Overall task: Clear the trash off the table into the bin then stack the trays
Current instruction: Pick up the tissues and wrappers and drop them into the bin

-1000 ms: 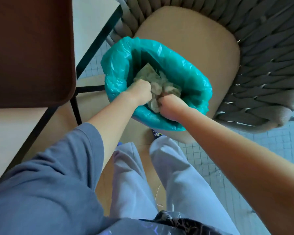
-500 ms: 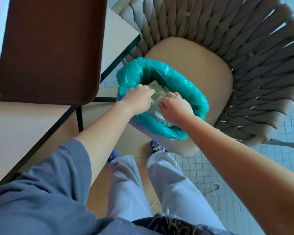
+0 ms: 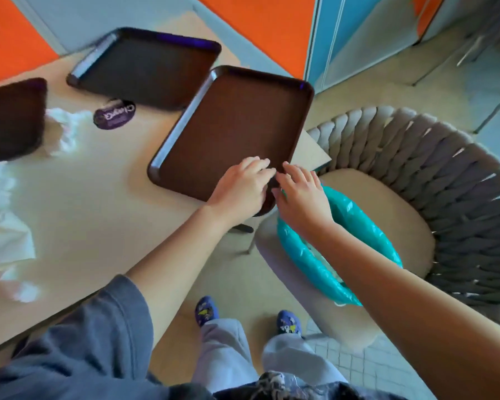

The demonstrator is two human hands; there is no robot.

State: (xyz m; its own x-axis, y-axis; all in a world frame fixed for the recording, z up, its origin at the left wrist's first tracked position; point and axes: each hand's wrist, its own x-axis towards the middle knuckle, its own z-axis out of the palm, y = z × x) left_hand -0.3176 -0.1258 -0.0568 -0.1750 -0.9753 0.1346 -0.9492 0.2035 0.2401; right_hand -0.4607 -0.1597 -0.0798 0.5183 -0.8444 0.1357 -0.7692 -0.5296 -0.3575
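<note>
**Hands at the near tray, trash still on the bench**

Right now both hands sit at the near corner of the closest brown tray [image 3: 231, 134], the one that overhangs the bench [image 3: 98, 203] edge. The left hand [image 3: 241, 189] lies on the tray's inside surface with fingers extended and relaxed, holding nothing; the right hand [image 3: 300, 194] lies at the tray rim with fingers likewise straight, and whether its thumb hooks beneath the rim cannot be told. So neither grip has closed on anything.

Just beside the right forearm, the bin [image 3: 355, 223] with its teal liner rests on the seat of a woven chair [image 3: 445, 174], below bench level.

Farther left on the bench, crumpled white tissues [image 3: 65, 125] and more white paper [image 3: 3, 232] lie loose, with a round purple lid [image 3: 114, 114] next to a second tray [image 3: 147, 70]. A third tray [image 3: 10, 116] shows at the left edge.

Judging from this, trash remains, so stacking should wait. To do it well: gather the papers and lid first, carry them over the bin's mouth before letting go, then lift this tray by two opposite rims.
</note>
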